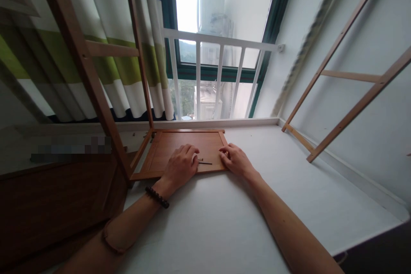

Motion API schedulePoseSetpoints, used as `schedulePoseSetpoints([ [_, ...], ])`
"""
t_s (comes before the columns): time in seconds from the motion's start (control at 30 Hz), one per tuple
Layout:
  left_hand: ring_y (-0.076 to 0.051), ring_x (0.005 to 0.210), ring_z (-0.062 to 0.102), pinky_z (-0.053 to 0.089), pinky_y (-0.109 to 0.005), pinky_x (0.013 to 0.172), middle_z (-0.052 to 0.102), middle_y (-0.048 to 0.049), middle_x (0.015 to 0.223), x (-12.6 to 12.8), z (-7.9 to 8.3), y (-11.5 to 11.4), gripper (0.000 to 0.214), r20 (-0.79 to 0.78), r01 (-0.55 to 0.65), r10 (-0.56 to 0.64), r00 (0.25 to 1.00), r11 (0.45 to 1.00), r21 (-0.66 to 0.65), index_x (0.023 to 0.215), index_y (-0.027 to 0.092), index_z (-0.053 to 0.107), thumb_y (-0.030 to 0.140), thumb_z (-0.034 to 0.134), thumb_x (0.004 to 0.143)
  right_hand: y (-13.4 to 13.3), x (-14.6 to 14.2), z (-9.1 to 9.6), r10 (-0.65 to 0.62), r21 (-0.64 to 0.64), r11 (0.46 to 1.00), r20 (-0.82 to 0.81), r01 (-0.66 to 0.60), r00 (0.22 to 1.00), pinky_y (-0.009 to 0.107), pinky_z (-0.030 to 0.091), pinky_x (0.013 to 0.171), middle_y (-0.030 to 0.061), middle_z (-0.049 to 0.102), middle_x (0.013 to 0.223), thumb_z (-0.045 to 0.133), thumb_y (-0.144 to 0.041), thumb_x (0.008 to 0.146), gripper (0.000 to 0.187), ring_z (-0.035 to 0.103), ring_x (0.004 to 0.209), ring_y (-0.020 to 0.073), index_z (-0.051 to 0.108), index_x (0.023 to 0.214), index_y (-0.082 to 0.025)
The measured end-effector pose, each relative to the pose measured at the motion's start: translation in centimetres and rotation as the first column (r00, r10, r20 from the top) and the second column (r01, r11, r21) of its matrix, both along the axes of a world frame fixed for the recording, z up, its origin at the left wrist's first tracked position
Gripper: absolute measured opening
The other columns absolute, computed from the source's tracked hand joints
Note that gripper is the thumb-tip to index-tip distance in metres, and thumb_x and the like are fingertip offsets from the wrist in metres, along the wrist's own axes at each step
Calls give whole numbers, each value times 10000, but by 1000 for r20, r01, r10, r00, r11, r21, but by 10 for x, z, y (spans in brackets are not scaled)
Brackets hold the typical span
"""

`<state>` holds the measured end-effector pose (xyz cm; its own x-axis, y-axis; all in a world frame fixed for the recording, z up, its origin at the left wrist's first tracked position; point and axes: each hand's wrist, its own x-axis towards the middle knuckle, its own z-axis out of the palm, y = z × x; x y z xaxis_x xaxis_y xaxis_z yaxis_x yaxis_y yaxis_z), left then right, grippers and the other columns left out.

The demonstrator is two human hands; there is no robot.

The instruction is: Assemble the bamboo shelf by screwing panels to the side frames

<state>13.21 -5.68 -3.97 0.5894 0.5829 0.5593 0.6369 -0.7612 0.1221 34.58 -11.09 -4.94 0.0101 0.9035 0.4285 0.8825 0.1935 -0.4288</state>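
Observation:
A brown wooden panel point(186, 141) lies flat on the white surface, joined or set against the foot of an upright wooden ladder-like frame point(96, 90). My left hand point(180, 165) rests on the panel's near part, its fingers bent and its thumb apart from the index finger. Just beside that thumb lie a thin dark rod point(205, 163), perhaps a hex key, and a small bolt-like piece point(201, 159). At the panel's right edge is my right hand point(236, 158), with fingers curled together. Whatever its fingertips may hold is hidden.
A second ladder-like wooden frame point(349, 78) leans against the right wall. Darker wooden boards point(58, 209) lie at left. Small hardware pieces point(146, 135) sit behind the left frame. A white railing point(221, 45) and striped curtain point(109, 64) stand at the window.

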Motion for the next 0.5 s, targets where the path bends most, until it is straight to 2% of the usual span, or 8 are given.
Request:
schedulePoseSetpoints([
  [0.1, -225, 885, 544, 433, -372, 800, 606, -82, 974, -1, -1, -2, 211, -22, 71, -69, 997, 993, 96, 978, 173, 565, 160, 413, 832, -2, 36, 4, -183, 115, 975, -56, 188, 982, 323, 438, 847, 86, 597, 954, 457, -230, 845, 231, 561, 865, 183, 642, 963, -157],
  [0.17, -238, 909, 546, 433, -388, 808, 611, -86, 1006, -2, -2, -3, 223, -37, 105, -101, 994, 987, 125, 1008, 176, 576, 213, 429, 844, -9, 64, 6, -356, 248, 897, -82, 365, 931, 368, 411, 905, 110, 563, 1032, 458, -216, 825, 257, 530, 965, 218, 623, 1012, -157],
  [0.23, -252, 945, 548, 429, -404, 828, 616, -87, 1040, -1, -4, -1, 244, -42, 126, -121, 992, 982, 142, 1029, 184, 588, 268, 444, 851, -23, 94, 8, -523, 372, 772, -89, 515, 848, 424, 373, 947, 126, 493, 1155, 468, -217, 799, 310, 476, 1069, 255, 588, 1082, -182],
  [0.33, -265, 975, 553, 428, -415, 840, 621, -86, 1062, 1, -6, 1, 261, -61, 146, -139, 988, 979, 141, 1021, 191, 605, 313, 453, 849, -50, 136, 7, -710, 488, 574, -102, 657, 696, 468, 298, 1005, 153, 404, 1255, 491, -230, 764, 427, 359, 1216, 298, 505, 1186, -165],
  [0.37, -267, 982, 554, 429, -416, 844, 620, -87, 1069, 1, -6, 2, 265, -72, 149, -140, 988, 979, 138, 1018, 192, 608, 325, 452, 849, -58, 148, 6, -760, 511, 497, -134, 702, 636, 479, 276, 1016, 173, 379, 1281, 513, -231, 746, 487, 330, 1239, 312, 471, 1222, -141],
  [0.43, -266, 992, 553, 429, -417, 854, 617, -89, 1081, 1, -6, 2, 276, -92, 149, -137, 986, 980, 134, 1017, 190, 607, 346, 448, 854, -72, 170, 4, -828, 520, 306, -268, 798, 492, 508, 252, 1017, 219, 326, 1324, 542, -235, 724, 615, 278, 1268, 346, 372, 1296, -86],
  [0.47, -266, 996, 552, 428, -418, 859, 615, -90, 1087, 1, -6, 1, 284, -100, 148, -135, 986, 980, 133, 1021, 187, 605, 356, 446, 857, -76, 179, 2, -838, 508, 237, -325, 828, 439, 510, 240, 1022, 233, 293, 1349, 546, -236, 725, 662, 263, 1277, 351, 320, 1326, -72],
  [0.5, -265, 1002, 550, 427, -418, 865, 614, -92, 1094, 1, -6, 1, 291, -108, 147, -133, 985, 980, 133, 1024, 185, 602, 368, 446, 859, -79, 188, 0, -836, 483, 210, -363, 850, 412, 500, 228, 1034, 244, 275, 1363, 552, -236, 726, 690, 253, 1284, 353, 288, 1339, -62],
])
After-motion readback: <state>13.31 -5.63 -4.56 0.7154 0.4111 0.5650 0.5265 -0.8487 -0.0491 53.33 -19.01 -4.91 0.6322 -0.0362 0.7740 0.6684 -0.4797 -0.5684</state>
